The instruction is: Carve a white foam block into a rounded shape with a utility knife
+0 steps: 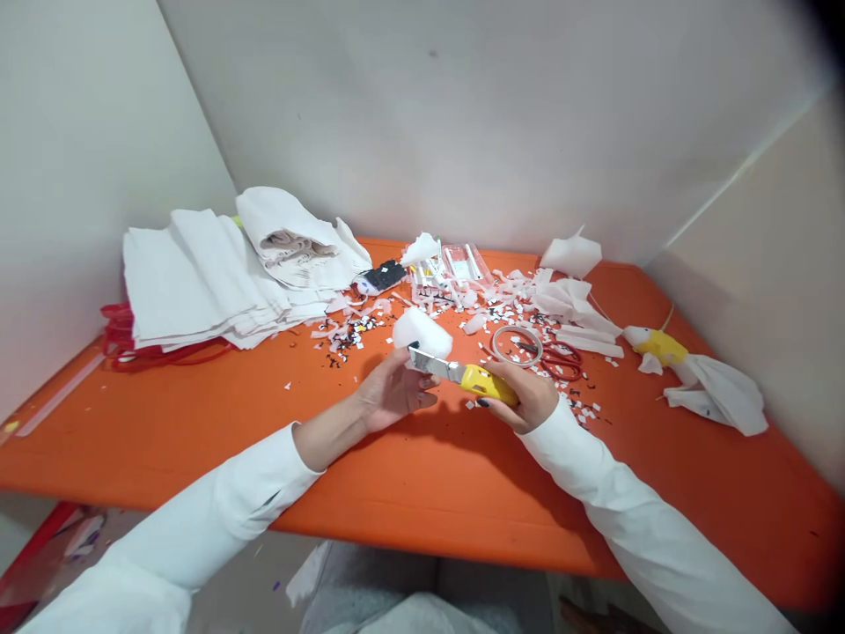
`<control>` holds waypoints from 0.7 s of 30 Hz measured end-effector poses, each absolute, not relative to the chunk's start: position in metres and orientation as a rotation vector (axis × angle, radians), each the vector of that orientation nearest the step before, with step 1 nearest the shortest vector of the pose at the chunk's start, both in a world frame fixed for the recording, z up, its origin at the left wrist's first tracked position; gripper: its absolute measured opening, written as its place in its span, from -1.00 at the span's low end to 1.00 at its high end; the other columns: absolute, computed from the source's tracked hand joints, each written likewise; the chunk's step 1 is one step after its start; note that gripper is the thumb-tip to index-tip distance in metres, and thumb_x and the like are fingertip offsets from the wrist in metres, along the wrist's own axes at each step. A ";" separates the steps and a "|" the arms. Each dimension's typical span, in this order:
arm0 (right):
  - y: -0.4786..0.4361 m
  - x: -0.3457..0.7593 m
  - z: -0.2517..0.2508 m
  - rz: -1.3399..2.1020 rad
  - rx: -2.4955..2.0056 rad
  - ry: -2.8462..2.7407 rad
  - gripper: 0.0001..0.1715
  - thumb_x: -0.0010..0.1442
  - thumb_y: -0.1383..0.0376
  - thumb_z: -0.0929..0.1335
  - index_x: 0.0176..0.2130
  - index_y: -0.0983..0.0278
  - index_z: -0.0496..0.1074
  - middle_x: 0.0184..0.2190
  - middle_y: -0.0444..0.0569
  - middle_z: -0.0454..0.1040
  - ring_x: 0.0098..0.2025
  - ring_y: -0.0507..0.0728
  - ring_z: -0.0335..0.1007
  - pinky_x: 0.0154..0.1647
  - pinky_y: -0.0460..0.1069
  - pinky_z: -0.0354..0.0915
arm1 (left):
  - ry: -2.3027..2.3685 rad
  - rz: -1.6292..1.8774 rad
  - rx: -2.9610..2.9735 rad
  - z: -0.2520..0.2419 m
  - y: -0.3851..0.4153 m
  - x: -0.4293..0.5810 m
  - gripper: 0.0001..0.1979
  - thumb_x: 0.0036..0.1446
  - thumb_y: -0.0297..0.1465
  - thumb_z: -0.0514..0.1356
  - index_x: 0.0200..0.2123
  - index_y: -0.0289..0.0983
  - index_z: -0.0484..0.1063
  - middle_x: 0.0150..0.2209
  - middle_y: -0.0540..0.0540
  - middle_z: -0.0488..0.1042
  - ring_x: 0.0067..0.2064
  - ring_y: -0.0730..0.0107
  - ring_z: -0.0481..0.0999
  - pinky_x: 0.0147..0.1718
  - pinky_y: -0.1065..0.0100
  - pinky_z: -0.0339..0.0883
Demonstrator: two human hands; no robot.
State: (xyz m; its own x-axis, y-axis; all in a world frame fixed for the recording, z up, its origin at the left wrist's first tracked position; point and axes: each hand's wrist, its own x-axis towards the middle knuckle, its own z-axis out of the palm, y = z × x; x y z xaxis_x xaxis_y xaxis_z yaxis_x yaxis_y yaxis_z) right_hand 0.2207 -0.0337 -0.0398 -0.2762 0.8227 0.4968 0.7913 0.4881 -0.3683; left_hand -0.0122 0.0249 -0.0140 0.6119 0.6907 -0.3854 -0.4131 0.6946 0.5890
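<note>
A yellow utility knife (488, 384) with its silver blade out is gripped in my right hand (528, 394), the blade pointing left. My left hand (393, 387) is curled at the blade's far end, its thumb against the tip and the other fingers bent below. Whether anything small is pinched there as well is hidden. Just behind the blade is a white, rounded, foam-like piece (421, 331); whether my fingers touch it I cannot tell. A roll of tape (517, 346) and red-handled scissors (561, 361) lie beyond my right hand.
Folded white sheets (191, 277) and a rolled white bundle (283, 229) lie at the back left. Scraps (353, 335) are strewn across the orange table (409, 493). A clear case with pens (462, 262) and a dark phone-like object (383, 276) stand behind; a yellow-and-white fish-like figure (664, 346) lies right.
</note>
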 end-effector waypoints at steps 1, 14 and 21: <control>-0.032 0.223 -0.040 0.034 -1.324 -2.109 -0.50 0.29 -0.06 0.20 -0.04 0.21 0.41 -0.27 0.06 0.56 -0.34 0.17 0.50 -0.46 -0.03 0.23 | 0.632 0.648 0.482 -0.014 0.025 -0.012 -0.54 -0.30 -0.19 0.46 -0.35 -0.33 0.47 -0.43 -0.03 0.49 -0.47 0.48 0.39 -0.49 0.41 0.29; -0.023 0.234 -0.048 -0.165 -1.289 -2.259 -0.39 0.32 -0.09 0.13 -0.04 0.27 0.43 -0.30 0.08 0.56 -0.36 0.14 0.49 -0.48 -0.04 0.21 | 0.639 0.624 0.433 -0.014 0.029 -0.012 -0.66 -0.19 -0.31 0.42 -0.32 -0.32 0.46 -0.33 -0.11 0.55 -0.38 0.35 0.48 -0.50 0.40 0.22; -0.018 0.233 -0.053 -0.263 -1.273 -2.272 -0.40 0.31 -0.09 0.14 -0.04 0.26 0.45 -0.31 0.07 0.55 -0.38 0.13 0.48 -0.52 -0.05 0.19 | 0.742 0.633 0.393 -0.017 0.029 -0.011 -0.71 -0.02 -0.24 0.36 -0.39 -0.37 0.46 -0.40 -0.12 0.55 -0.48 0.43 0.43 -0.52 0.40 0.23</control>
